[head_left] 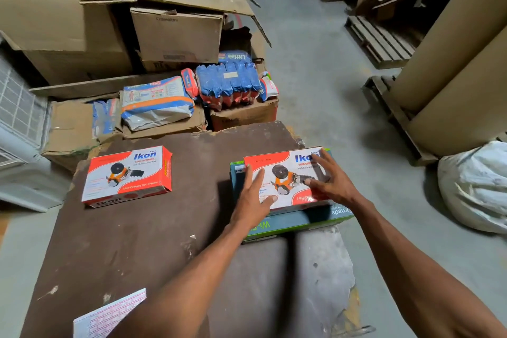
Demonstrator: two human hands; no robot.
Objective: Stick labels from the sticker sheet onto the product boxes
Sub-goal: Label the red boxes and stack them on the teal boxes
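Two red-and-white Ikon tape dispenser boxes lie on a brown board (137, 241). One box (127, 175) sits alone at the left. The other box (285, 173) rests on a teal and green box (301, 223) at the right. My left hand (253, 195) lies flat on the near left part of that right box, fingers spread. Fingers apart, my right hand (329, 175) presses on its right half. The sticker sheet (109, 315), white with pink rows of labels, lies at the board's near left edge, partly hidden by my left forearm.
Cardboard cartons (175, 33) and blue-orange packets (227, 82) are piled behind the board. A white sack (477, 186) lies on the grey floor at the right, next to wooden pallets (381, 41) and large brown rolls (452, 63). A white grille unit (19, 123) stands left.
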